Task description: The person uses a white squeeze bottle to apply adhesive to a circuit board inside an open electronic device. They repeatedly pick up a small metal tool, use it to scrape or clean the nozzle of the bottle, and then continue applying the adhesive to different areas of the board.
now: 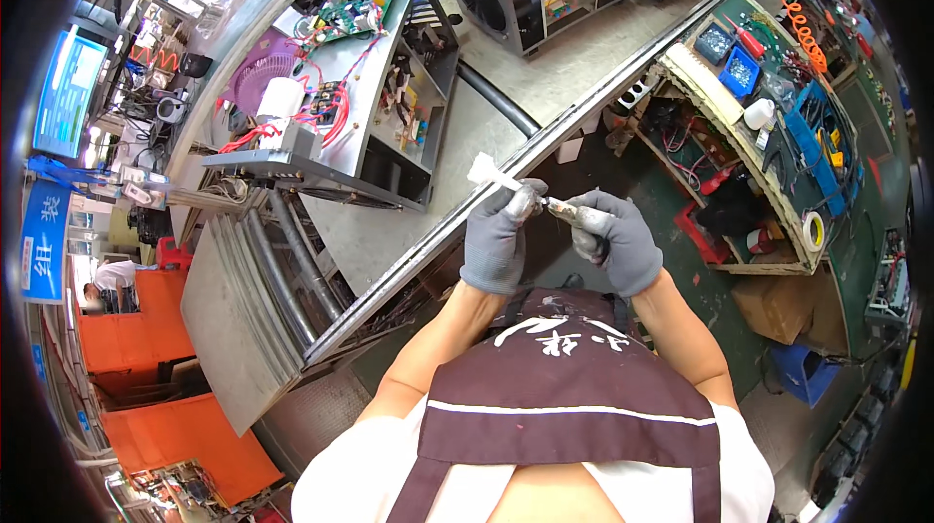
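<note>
Both hands wear grey gloves and meet in front of the apron, fingers curled in and fingertips nearly together. The left hand (498, 243) is closed, thumb and fingers pinching a white piece (484, 170) whose wider end sticks out past the fingers toward the bench. The right hand (618, 236) is bent in too, its thumb and fingertips closed on a small piece (552, 206), dark and pale, between the two hands; whether this joins the white one I cannot tell. Both lie near the metal edge of the workbench (394, 231), and below them is the dark brown apron (574, 440) with its white stripe. Farther out, on the left, an open grey chassis (379, 158) carries a green circuit board (362, 19) and red wires, with a purple basket (261, 75) beside it. On the right, a side bench holds a blue bin (740, 72) and a tape roll (813, 231)
</note>
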`<state>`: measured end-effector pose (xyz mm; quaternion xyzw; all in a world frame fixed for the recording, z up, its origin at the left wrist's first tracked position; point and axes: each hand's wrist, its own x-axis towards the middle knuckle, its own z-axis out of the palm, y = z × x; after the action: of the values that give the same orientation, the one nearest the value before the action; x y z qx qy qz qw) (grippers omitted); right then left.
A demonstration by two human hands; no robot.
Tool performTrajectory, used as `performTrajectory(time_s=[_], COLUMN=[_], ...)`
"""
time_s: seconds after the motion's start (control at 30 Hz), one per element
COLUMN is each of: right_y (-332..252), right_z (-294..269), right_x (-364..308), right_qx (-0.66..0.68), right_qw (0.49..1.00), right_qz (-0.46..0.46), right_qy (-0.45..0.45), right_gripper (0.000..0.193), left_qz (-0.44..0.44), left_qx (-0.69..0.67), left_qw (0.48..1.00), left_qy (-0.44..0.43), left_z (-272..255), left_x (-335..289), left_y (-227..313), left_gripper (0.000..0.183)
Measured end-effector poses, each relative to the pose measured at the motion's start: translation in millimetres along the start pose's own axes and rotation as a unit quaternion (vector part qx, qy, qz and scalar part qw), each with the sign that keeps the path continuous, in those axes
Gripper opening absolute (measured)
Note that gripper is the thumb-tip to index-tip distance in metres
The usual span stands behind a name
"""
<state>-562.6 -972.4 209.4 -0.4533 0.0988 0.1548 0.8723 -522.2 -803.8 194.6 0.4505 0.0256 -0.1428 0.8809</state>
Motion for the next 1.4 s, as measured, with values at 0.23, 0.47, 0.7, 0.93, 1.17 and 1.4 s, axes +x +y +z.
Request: performTrajectory(time_s=[0.23,0.47,0.7,0.93,1.17,1.4], right_y=[22.6,24.2,32.1,-1.1,-45.8,-68.6], right_z=[-6.2,7.1,8.8,-4.8,-59.5,-89.4], right_x=[3.0,-12.9,-15.2,-7.7,-12.4,3.7], right_qx=[0.243,0.205,-0.283,-0.362,-0.008,0.012], right_qw=[0.962,0.978,0.849,0.841,0.995,0.992], right_qz=[0.064,0.024,-0.392,-0.381,-0.097,-0.118], right_qy=[-0.107,-0.03,0.215,0.132,0.018,0.045], right_gripper=[0.019,0.019,0.012,0.011,0.015,0.014], left_qz=[0.006,0.014,-0.032,0.003,0.008,-0.061], left_qx=[-0.039,-0.068,-0.075,0.001,0.054,-0.007], left_qw=[0.999,0.997,0.993,0.997,0.998,0.998], left_qy=[-0.012,0.026,0.084,0.075,-0.042,-0.034], left_z=[7.3,17.8,34.3,34.2,69.3,86.3], left_x=[-3.2,-8.6,-5.2,13.0,31.6,79.2], left_y=[5.2,6.8,-3.9,-24.7,-22.0,-32.4], left_gripper=[0.019,0.019,0.021,0.018,0.022,0.017])
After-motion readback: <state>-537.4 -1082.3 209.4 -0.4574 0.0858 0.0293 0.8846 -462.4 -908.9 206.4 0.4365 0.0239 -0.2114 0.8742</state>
